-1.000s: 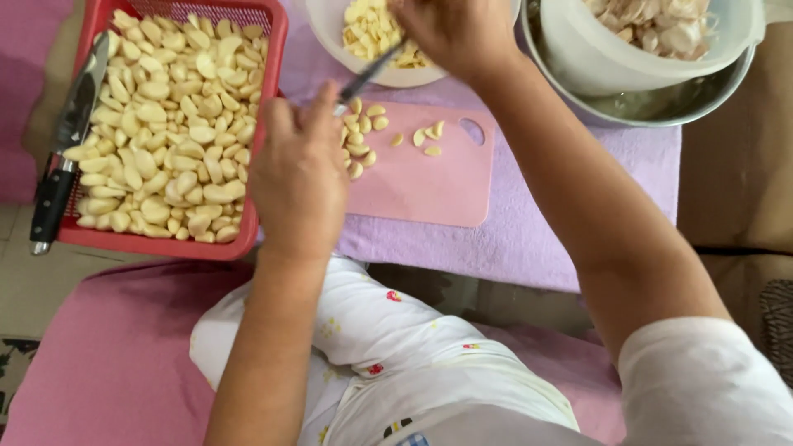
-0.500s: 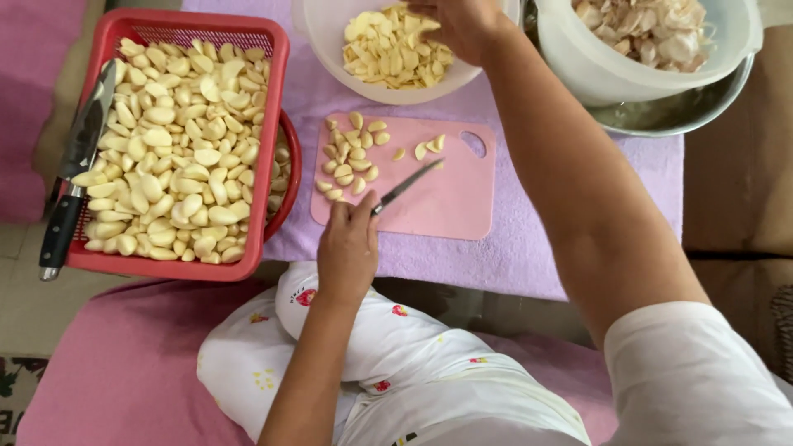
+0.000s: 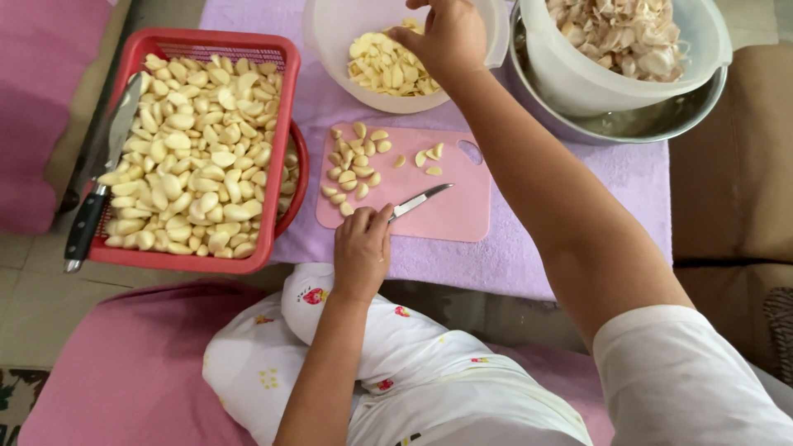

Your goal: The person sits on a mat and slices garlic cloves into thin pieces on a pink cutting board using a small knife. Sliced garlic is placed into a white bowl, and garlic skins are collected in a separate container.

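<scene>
Both hands engaged: right hand (image 3: 442, 37) reaches into the white bowl (image 3: 330, 41), fingers curled over sliced garlic (image 3: 384, 66); whether it grips any, cannot tell. Left hand (image 3: 362, 252) is closed around a small knife (image 3: 420, 201), blade resting on the pink cutting board (image 3: 450, 211). Red basket (image 3: 206, 45) of peeled cloves sits left; 1 large knife (image 3: 103, 169) lies on its edge.

Head view looks steeply down, close over the cutting board (image 3: 446, 198).
</scene>
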